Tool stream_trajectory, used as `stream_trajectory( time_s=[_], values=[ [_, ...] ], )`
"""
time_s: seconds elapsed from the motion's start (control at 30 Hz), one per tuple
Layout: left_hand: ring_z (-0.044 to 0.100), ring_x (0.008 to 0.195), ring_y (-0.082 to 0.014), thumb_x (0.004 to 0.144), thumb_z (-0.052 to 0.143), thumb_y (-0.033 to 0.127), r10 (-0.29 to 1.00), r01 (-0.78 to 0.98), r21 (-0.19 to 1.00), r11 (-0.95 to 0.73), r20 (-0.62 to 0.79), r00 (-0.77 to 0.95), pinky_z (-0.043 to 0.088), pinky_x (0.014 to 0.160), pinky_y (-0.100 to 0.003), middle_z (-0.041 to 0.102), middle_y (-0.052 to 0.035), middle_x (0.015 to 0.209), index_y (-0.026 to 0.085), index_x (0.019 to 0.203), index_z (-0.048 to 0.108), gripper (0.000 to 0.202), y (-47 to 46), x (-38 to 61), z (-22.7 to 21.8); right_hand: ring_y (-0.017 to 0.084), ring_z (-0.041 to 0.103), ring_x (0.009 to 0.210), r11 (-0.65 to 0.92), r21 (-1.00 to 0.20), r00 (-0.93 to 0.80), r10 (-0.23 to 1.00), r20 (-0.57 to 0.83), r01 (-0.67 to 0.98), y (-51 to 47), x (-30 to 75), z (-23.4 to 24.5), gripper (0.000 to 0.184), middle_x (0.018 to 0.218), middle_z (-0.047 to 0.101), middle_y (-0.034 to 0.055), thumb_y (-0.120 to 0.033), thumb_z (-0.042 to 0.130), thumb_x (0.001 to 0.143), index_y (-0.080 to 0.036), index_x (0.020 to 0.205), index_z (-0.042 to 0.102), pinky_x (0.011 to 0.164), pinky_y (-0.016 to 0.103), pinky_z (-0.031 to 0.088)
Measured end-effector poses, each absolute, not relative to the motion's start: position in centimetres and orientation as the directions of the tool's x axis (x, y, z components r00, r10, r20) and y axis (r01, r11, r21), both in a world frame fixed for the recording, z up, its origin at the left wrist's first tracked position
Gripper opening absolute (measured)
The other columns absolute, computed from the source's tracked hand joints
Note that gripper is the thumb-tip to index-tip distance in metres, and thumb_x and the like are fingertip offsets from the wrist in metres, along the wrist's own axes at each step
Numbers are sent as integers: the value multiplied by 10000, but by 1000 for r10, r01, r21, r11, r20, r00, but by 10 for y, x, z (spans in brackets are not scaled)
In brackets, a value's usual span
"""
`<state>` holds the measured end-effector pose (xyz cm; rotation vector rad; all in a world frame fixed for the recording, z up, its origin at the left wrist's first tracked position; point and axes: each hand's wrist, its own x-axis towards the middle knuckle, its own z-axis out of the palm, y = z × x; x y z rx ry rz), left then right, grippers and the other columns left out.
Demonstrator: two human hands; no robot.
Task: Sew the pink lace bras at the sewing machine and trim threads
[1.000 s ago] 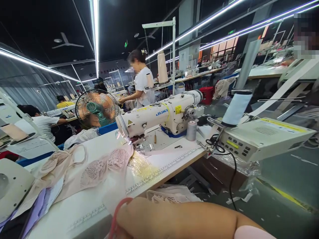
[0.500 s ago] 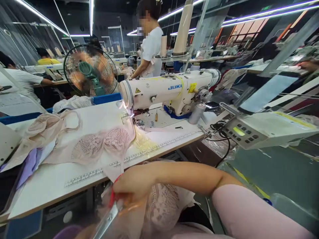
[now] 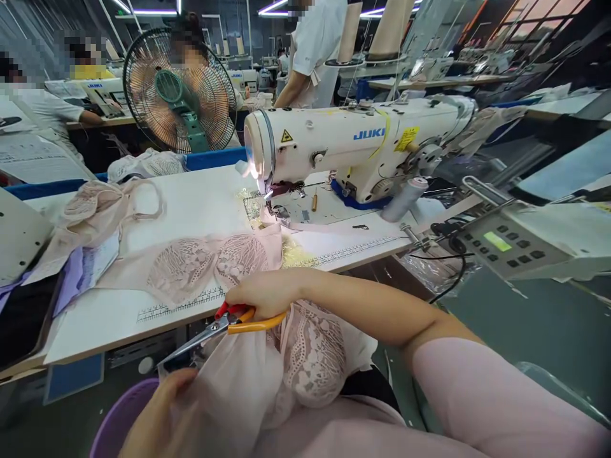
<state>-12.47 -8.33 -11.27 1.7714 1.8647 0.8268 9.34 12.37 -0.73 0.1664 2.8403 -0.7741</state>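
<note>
Scissors: one pair (image 3: 217,327), handles orange and red; it is held over the lap, just off the near counter edge, with the tips pointed at the left hand.
Right hand: one (image 3: 267,294), closed around the scissor handles.
Left hand: one (image 3: 160,407), with pale fabric held under the thumb near the scissor tips; the other fingers are mostly hidden.
Lap garment: one (image 3: 315,356), lace-cupped, draped over the lap below the right hand.
Counter garments: three made out; a two-cupped lace garment (image 3: 184,264) is laid before the machine, a beige one (image 3: 95,207) is bunched at the left, a pale one (image 3: 146,165) is heaped by the far edge.
Spools: one grey spool (image 3: 405,198) beside the sewing machine (image 3: 329,137), two beige cones behind it.
Near edge: a printed ruler (image 3: 353,251) is run along the counter (image 3: 205,191); its numerals are too small to be read.
Open room: white surface is left between the lace garment and the far blue edge.
Below: one purple bin (image 3: 114,420), partly covered by the left hand.
Brand: "JUKI" is read on the machine and on a background machine (image 3: 98,92) at left.
Labels: one warning triangle (image 3: 286,136); one yellow sticker (image 3: 407,138), its writing illegible.
</note>
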Motion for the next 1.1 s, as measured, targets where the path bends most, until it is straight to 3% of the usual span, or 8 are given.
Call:
stream_trajectory(
  time_s=[0.1, 0.2, 0.33, 0.47, 0.6, 0.73, 0.87, 1.1],
  values=[
    [676, 922, -232, 775, 597, 429, 975, 763, 634, -125, 219, -22, 555, 757, -281, 704, -81, 1051, 239, 1069, 649, 355, -56, -101, -99, 125, 409, 622, 841, -523, -980, 39, -197, 139, 120, 89, -4, 170, 730, 500, 2, -158, 516, 832, -190, 733, 382, 572, 245, 317],
    [679, 803, -213, 770, 605, 391, 945, 758, 611, -227, 326, 20, 549, 667, -267, 702, -68, 907, 233, 931, 656, 231, -31, -72, -92, 123, 407, 620, 823, -549, -981, 47, -191, 146, 121, 88, -3, 214, 708, 469, -12, -147, 520, 820, -200, 708, 346, 566, 243, 314],
    [619, 664, -160, 798, 588, 366, 948, 705, 677, -212, 317, -18, 500, 585, -226, 637, -30, 763, 225, 728, 604, 158, -19, -54, -90, 132, 431, 640, 771, -614, -983, 87, -164, 171, 125, 94, -7, 219, 714, 490, -11, -185, 568, 811, -195, 709, 375, 576, 252, 329],
    [633, 776, -187, 802, 592, 376, 979, 573, 809, -132, 197, -53, 499, 630, -227, 663, -72, 868, 209, 650, 615, 226, -32, -60, -84, 139, 530, 737, 511, -827, -941, 334, -60, 234, 119, 115, -18, 200, 856, 589, 20, -208, 638, 787, -172, 798, 441, 662, 256, 402],
    [641, 901, -236, 741, 683, 392, 987, 392, 918, 64, 0, -161, 523, 702, -252, 672, -94, 965, 197, 653, 654, 215, -50, -76, -88, 124, 556, 742, 166, -982, -822, 569, 20, 92, 93, 148, -36, 174, 833, 589, 9, -294, 586, 845, -171, 848, 463, 693, 251, 450],
    [625, 984, -272, 711, 730, 337, 973, 169, 977, 129, -92, -211, 536, 748, -302, 655, -107, 1064, 184, 649, 637, 189, -59, -87, -104, 117, 544, 640, 39, -989, -897, 427, -115, 146, 66, 171, -57, 207, 692, 524, -22, -379, 467, 905, -182, 842, 463, 613, 232, 448],
    [627, 963, -296, 697, 740, 340, 980, 74, 995, 72, -57, -188, 543, 747, -357, 658, -124, 1047, 174, 622, 630, 212, -58, -82, -102, 102, 467, 555, 223, -937, -949, 231, -215, 267, 58, 172, -67, 298, 625, 482, -33, -441, 484, 879, -181, 734, 481, 530, 212, 399],
    [626, 962, -289, 723, 715, 356, 959, 146, 989, 17, 25, -282, 539, 746, -344, 671, -130, 1017, 176, 636, 641, 212, -55, -69, -85, 98, 427, 516, 330, -871, -926, 230, -301, 365, 63, 164, -63, 352, 576, 454, -33, -458, 468, 877, -172, 674, 492, 491, 213, 362]
  ],
)
